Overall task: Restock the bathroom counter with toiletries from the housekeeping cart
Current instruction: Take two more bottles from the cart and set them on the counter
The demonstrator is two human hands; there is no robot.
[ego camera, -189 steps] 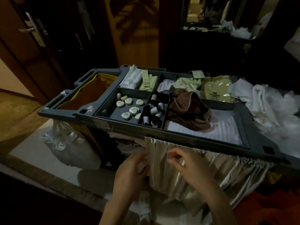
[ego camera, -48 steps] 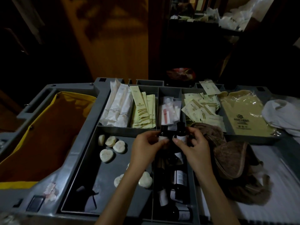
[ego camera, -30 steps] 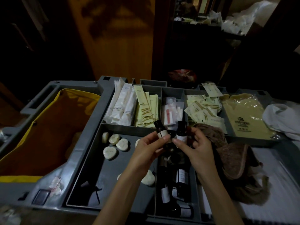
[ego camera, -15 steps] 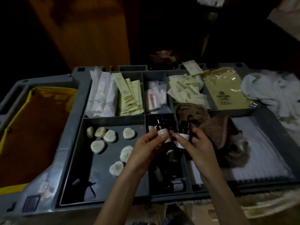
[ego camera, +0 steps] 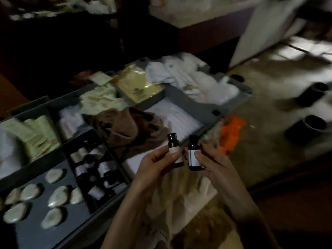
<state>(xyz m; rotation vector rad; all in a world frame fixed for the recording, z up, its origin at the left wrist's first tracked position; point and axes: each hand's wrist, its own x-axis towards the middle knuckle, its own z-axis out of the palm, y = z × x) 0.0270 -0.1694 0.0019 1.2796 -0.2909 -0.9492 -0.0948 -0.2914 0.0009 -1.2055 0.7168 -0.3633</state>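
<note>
We are swinging to the right since half a second ago, so the cart point(ego camera: 204, 108) is now sliding off to our left, and the two small dark bottles are coming away from above their compartment and are now hanging over the cart's near edge. Our left hand point(ego camera: 152, 169) is pinching the left bottle point(ego camera: 173, 145) at its pale label, thumb in front and fingers curled behind. Our right hand point(ego camera: 215, 168) is gripping the right bottle point(ego camera: 193, 153) in the same way, thumb lying on the white label. Both are standing upright, caps up, just beside each other; we cannot tell whether they are touching. Below them a beige pleated skirt point(ego camera: 179, 191) is hanging from the cart. In the tray, spare bottles point(ego camera: 97, 169) are lying in a narrow compartment, with pale soaps point(ego camera: 57, 194) scattered in the compartment to its left and a brown cloth point(ego camera: 129, 130) bunched to its right. White towels point(ego camera: 188, 78) are piling up at the far end beside a yellow packet point(ego camera: 138, 85). Everything is blurring with the motion.
</note>
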